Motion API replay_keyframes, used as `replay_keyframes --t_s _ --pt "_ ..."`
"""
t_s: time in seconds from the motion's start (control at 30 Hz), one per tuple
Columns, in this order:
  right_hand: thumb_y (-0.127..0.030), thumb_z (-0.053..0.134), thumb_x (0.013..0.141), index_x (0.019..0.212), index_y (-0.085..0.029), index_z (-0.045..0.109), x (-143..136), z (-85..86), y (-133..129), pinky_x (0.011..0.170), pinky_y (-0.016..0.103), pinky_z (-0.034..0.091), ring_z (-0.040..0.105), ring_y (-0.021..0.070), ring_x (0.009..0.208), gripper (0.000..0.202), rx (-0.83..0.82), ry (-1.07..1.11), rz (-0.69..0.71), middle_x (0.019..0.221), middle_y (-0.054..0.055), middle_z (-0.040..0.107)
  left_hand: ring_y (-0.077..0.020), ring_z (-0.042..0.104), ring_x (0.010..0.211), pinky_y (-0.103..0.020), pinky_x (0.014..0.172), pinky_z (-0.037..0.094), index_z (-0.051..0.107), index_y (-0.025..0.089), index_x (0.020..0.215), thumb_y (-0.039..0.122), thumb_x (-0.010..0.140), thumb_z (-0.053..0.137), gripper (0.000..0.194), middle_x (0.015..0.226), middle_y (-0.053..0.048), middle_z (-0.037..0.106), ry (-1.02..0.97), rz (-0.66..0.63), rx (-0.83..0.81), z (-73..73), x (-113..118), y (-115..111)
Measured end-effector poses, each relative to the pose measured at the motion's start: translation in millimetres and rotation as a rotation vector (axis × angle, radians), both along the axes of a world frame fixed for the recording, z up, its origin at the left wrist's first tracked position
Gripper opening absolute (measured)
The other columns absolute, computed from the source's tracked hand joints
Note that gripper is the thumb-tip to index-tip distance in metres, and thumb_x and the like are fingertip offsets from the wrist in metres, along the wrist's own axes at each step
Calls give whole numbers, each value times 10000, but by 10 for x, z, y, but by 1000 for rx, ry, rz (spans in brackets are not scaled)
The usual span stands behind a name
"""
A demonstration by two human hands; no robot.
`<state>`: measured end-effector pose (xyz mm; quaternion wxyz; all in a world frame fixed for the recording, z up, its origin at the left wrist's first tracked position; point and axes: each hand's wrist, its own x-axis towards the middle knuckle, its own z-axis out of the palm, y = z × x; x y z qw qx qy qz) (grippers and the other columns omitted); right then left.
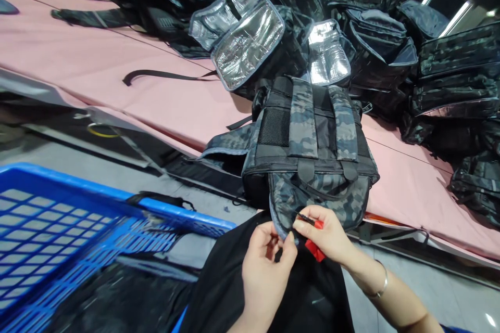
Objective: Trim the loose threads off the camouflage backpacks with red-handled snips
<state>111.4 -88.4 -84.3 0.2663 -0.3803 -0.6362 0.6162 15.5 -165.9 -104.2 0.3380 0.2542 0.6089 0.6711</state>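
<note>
A dark camouflage backpack (304,130) lies on the edge of the pink-covered table, its straps facing up and a flap (328,195) hanging towards me. My left hand (269,260) pinches the piped edge of that flap at its lower corner. Just to the right, my right hand (324,234) is closed around a small tool with a dark tip and red parts (314,250). The tip points at the flap near its edge. Most of the tool is hidden by the fingers.
Open bags with silver lining (250,44) and more camouflage bags (457,73) are piled along the back of the pink table (97,67). A blue plastic basket (58,187) holding dark bags stands at the lower left.
</note>
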Motion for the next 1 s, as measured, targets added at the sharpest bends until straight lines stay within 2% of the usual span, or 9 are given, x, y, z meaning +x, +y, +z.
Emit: replay_keyframes --t_s 0.1,0.2,0.27,0.43,0.6,0.73,0.87,0.93,1.0 --pt "-298 644 733 774 -172 643 9 32 6 618 231 458 570 119 634 132 342 -49 -42 721 12 649 -123 589 623 -235 629 518 543 193 770 278 652 624 166 669 21 582 39 27 -22 -6 8 -3" --pt "-210 567 785 904 -193 685 -1 85 29 611 213 464 590 113 627 168 724 -62 88 754 23 688 -147 623 654 -262 652 531 529 195 812 258 600 629 242 709 12 615 -9 41 -48 -15 3 0" --pt "-198 510 828 947 -208 691 -25 117 52 561 191 440 563 95 569 218 892 -70 148 703 11 677 -161 637 665 -269 643 535 520 196 834 243 563 631 297 731 7 634 -41 46 -65 -12 -7 10" --pt "-270 462 901 899 -203 705 -60 143 112 477 184 352 488 72 479 251 1116 -84 191 539 -23 554 -123 580 554 -227 560 499 523 200 747 227 556 617 215 619 52 574 46 23 -72 44 -48 23" --pt "-220 427 907 955 -218 693 -18 88 141 456 207 297 421 74 449 270 1302 -126 223 501 -48 445 -116 546 543 -217 542 468 549 199 782 201 549 643 251 614 49 569 20 -14 -19 104 -67 -3" --pt "-167 404 861 890 -225 690 11 77 130 455 219 298 414 83 448 293 1293 -178 260 507 -42 460 -114 518 535 -214 519 440 561 196 744 250 554 706 245 606 39 551 -5 -60 -18 123 -79 -23" --pt "-200 397 837 777 -199 668 62 155 79 462 207 346 453 90 467 277 997 -99 353 533 -14 552 -110 502 550 -212 535 442 567 189 729 306 558 740 270 619 26 543 -13 -71 18 103 -99 -18" --pt "-244 438 832 719 -195 647 104 201 54 460 201 367 469 91 457 243 859 -11 325 519 -10 571 -104 496 559 -209 555 448 566 187 732 303 597 717 233 623 25 532 -24 -75 15 93 -107 -12" --pt "-255 476 824 710 -193 629 152 238 39 481 200 394 510 94 480 200 802 15 214 556 -3 607 -103 507 574 -207 577 458 565 189 746 277 623 694 199 637 25 533 -35 -83 10 98 -111 -9"
